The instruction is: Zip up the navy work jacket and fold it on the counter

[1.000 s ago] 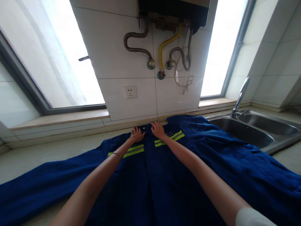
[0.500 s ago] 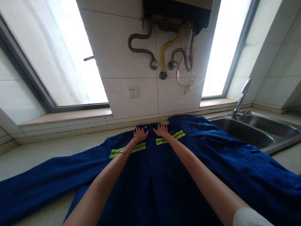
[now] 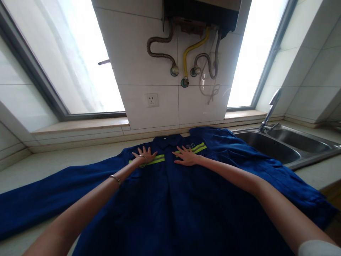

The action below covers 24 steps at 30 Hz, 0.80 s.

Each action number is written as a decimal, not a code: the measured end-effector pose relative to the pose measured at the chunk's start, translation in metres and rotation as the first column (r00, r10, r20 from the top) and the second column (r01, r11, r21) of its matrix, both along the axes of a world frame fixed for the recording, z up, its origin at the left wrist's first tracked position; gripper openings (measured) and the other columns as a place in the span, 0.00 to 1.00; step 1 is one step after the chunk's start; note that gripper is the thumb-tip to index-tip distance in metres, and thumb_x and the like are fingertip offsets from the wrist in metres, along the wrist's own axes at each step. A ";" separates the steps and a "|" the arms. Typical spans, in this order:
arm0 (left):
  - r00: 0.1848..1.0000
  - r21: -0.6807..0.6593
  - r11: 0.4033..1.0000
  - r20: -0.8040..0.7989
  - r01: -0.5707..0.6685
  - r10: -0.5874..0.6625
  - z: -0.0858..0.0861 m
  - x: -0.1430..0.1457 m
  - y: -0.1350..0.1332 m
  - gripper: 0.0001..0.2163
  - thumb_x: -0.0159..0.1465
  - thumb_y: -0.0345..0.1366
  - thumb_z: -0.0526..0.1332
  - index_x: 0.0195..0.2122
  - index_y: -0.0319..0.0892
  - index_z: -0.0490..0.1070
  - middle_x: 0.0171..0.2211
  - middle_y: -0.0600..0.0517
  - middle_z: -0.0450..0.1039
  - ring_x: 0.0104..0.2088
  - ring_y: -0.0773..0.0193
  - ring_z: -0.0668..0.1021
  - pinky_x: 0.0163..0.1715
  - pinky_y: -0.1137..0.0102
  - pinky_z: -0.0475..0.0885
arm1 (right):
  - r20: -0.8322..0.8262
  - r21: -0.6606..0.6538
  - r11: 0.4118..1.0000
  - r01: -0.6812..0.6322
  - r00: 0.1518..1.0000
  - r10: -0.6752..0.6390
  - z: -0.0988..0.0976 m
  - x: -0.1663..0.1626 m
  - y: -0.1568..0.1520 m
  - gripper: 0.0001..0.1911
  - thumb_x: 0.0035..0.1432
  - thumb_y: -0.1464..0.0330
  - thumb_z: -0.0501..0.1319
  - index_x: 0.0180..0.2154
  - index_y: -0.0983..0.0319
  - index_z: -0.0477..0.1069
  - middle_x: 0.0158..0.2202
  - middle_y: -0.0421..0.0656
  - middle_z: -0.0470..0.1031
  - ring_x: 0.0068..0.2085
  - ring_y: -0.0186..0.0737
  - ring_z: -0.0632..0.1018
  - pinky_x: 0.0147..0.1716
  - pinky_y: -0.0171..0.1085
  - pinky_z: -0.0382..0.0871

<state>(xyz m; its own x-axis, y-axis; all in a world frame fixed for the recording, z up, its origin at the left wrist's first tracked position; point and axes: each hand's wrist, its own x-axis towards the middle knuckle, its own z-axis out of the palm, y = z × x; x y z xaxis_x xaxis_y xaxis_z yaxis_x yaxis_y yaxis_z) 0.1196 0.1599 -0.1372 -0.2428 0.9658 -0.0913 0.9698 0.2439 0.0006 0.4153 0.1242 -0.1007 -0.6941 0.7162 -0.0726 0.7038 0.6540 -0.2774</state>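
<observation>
A dark blue work jacket point(image 3: 186, 199) with yellow-green reflective stripes lies spread flat on the counter, collar toward the wall and one sleeve stretched far to the left. My left hand point(image 3: 144, 155) rests flat on the left chest stripe, fingers spread, with bracelets on the wrist. My right hand point(image 3: 185, 156) lies flat on the cloth just below the right chest stripe, fingers spread. Both hands hold nothing.
A steel double sink point(image 3: 287, 144) with a tap point(image 3: 270, 110) sits at the right, the jacket's right side reaching its rim. Behind the pale counter point(image 3: 66, 160) is a tiled wall with a socket point(image 3: 152, 100), hoses point(image 3: 186, 60) under a heater, and windows either side.
Both hands slid back from the collar toward me and spread apart onto the chest stripes. The fingers have fanned out flat. The view shifted slightly.
</observation>
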 end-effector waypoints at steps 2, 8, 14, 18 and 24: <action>1.000 -0.011 1.000 0.015 0.015 -0.015 -0.002 -0.001 -0.005 0.40 0.59 0.63 0.39 0.65 0.43 0.49 0.66 0.37 0.39 0.62 0.26 0.42 0.48 0.29 0.39 | 0.024 -0.072 0.993 0.094 0.995 -0.092 0.000 0.005 -0.003 0.40 0.55 0.40 0.44 0.65 0.47 0.44 0.68 0.46 0.37 0.65 0.64 0.41 0.56 0.68 0.33; 0.995 -0.010 0.995 0.033 0.096 -0.096 0.002 0.006 0.006 0.39 0.59 0.63 0.38 0.66 0.42 0.48 0.66 0.35 0.39 0.62 0.26 0.46 0.47 0.28 0.43 | 0.049 -0.098 0.978 0.182 0.983 -0.178 0.000 0.005 0.006 0.38 0.55 0.39 0.43 0.64 0.44 0.43 0.68 0.43 0.36 0.65 0.65 0.41 0.54 0.70 0.25; 0.992 -0.004 0.993 0.045 0.116 -0.116 0.004 0.010 0.016 0.36 0.62 0.60 0.37 0.65 0.42 0.49 0.66 0.35 0.40 0.62 0.29 0.46 0.48 0.30 0.45 | 0.039 -0.085 0.971 0.224 0.974 -0.221 0.001 0.007 0.008 0.39 0.54 0.38 0.43 0.64 0.43 0.45 0.68 0.43 0.39 0.65 0.64 0.43 0.54 0.70 0.27; 0.991 0.058 0.990 0.021 0.130 -0.131 0.006 0.007 -0.004 0.34 0.64 0.55 0.37 0.65 0.39 0.48 0.66 0.37 0.40 0.63 0.34 0.45 0.52 0.34 0.44 | 0.057 -0.095 0.966 0.242 0.970 -0.238 0.012 0.006 0.003 0.38 0.56 0.39 0.42 0.64 0.45 0.45 0.68 0.44 0.39 0.65 0.64 0.44 0.55 0.70 0.29; 1.000 0.057 0.998 -0.031 -0.003 0.005 0.017 -0.040 -0.042 0.38 0.63 0.58 0.37 0.65 0.33 0.47 0.66 0.34 0.38 0.64 0.34 0.43 0.55 0.37 0.41 | -0.137 0.095 0.991 -0.090 0.985 0.103 0.046 -0.014 -0.098 0.35 0.61 0.45 0.43 0.65 0.50 0.43 0.68 0.47 0.38 0.66 0.59 0.44 0.58 0.64 0.36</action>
